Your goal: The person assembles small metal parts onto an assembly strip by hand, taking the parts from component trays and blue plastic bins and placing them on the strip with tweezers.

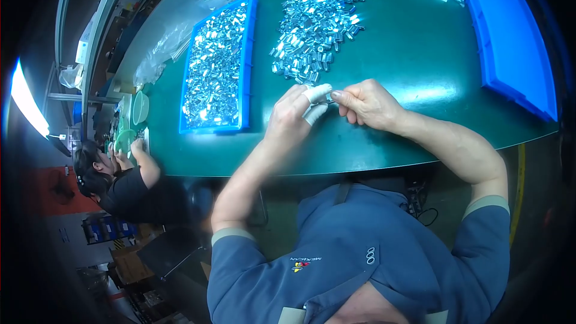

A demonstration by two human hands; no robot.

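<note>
Your left hand, w/ white finger wraps, and right hand meet over the green table, both pinching one small metal part btwn fingertips. Loose pile of parts just beyond; blue tray to the left.

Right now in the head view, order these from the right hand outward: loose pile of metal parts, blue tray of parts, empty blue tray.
From the right hand:
1. Loose pile of metal parts, just beyond the hands.
2. Empty blue tray, far right.
3. Blue tray of parts, left, past the left hand.
</note>
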